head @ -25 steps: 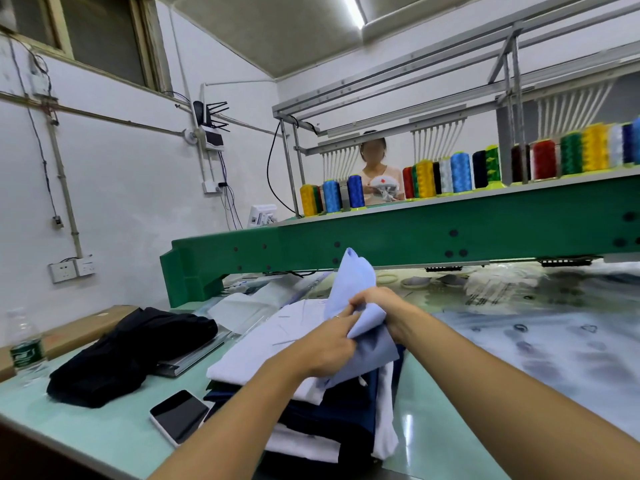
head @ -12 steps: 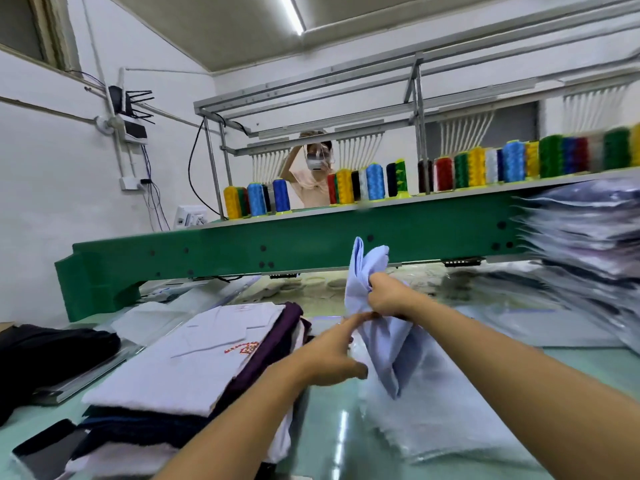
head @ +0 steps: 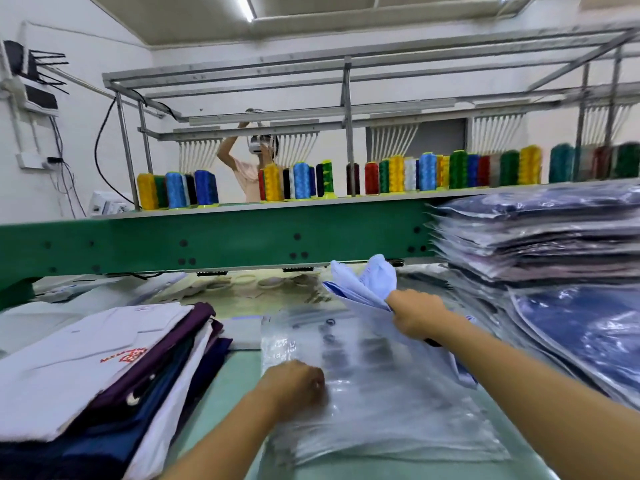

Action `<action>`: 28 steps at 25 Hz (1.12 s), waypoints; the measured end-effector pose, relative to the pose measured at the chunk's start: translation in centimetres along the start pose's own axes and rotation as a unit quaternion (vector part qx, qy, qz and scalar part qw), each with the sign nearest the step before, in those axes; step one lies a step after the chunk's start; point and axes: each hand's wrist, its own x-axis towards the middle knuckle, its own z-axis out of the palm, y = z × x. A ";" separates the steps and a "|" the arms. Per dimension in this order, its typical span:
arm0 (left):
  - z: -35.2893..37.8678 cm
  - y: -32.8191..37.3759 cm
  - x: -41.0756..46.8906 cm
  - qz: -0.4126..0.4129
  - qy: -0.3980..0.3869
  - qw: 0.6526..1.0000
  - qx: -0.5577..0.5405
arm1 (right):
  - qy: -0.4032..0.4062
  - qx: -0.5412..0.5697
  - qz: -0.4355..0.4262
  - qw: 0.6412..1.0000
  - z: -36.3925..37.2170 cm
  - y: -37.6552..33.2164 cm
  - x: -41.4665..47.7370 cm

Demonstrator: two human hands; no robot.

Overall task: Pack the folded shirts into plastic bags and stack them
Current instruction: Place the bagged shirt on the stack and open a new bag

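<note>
My right hand (head: 417,315) grips the blue shirt (head: 367,282). My fingers are curled tight round the bunched cloth, and part of the shirt sticks up above my fist. The shirt is up off the table, over the far end of a flat pile of plastic bags (head: 381,410).

My left hand (head: 294,386) rests on the near left part of the top bag. Its fingers are curled down onto the plastic. I cannot tell if they pinch the bag or just press on it.

The bags lie on a pale green table (head: 228,393) right in front of me. On my left is a pile of folded shirts (head: 86,368), with a white one on top that has red stitching, and dark purple and blue ones under it. On my right is a tall stack of packed shirts (head: 536,244) in shiny bags.

Behind the table runs a long green machine (head: 225,240). A row of thread spools (head: 301,181) in many colours stands on top of it. A person (head: 252,168) stands behind the spools with one arm up.
</note>
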 end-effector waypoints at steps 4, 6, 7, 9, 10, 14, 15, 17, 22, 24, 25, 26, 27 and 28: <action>0.1 -0.1 0.4 0.045 -0.002 0.996 0.079 | 0.021 -0.011 0.009 1.000 1.5 2.5 -0.4; -0.3 -0.8 -0.1 0.065 0.000 0.997 0.031 | 0.036 0.014 0.017 0.999 2.3 3.2 -0.4; -0.4 -1.2 -0.4 0.071 -0.002 0.997 0.015 | 0.042 0.028 0.019 0.999 2.6 3.5 -0.4; -0.3 -1.6 -0.7 0.073 -0.010 0.997 0.036 | 0.051 0.048 0.021 0.997 3.0 3.8 -0.4; -0.1 -1.7 -0.7 0.070 -0.010 0.995 0.066 | 0.054 0.059 0.024 0.997 3.0 4.0 -0.3; -0.1 -1.6 0.1 0.040 -0.007 0.989 0.139 | 0.082 0.084 0.020 0.993 2.5 4.5 -0.4; -0.3 -1.5 0.3 0.038 0.000 0.991 0.132 | 0.090 0.087 0.017 0.992 2.3 4.6 -0.5; -0.6 -0.8 0.8 0.035 0.030 0.995 0.086 | 0.111 0.089 0.006 0.990 1.6 4.6 -0.5; -0.8 1.3 3.4 -0.002 0.099 0.991 -0.092 | 0.150 0.115 -0.028 0.982 0.0 5.1 -0.4; -1.3 1.7 4.7 -0.015 0.088 0.987 -0.130 | 0.157 0.142 -0.042 0.976 -0.1 5.8 -0.6; -1.6 1.7 5.4 -0.026 0.088 0.985 -0.149 | 0.159 0.153 -0.049 0.974 0.0 6.2 -0.7; -1.7 1.6 6.0 -0.039 0.092 0.980 -0.173 | 0.158 0.162 -0.055 0.972 0.2 6.7 -0.8; -1.8 1.4 6.6 -0.053 0.095 0.973 -0.202 | 0.156 0.170 -0.059 0.971 0.5 7.2 -0.9; -1.8 1.2 7.2 -0.067 0.095 0.964 -0.241 | 0.151 0.177 -0.062 0.971 0.9 7.8 -1.0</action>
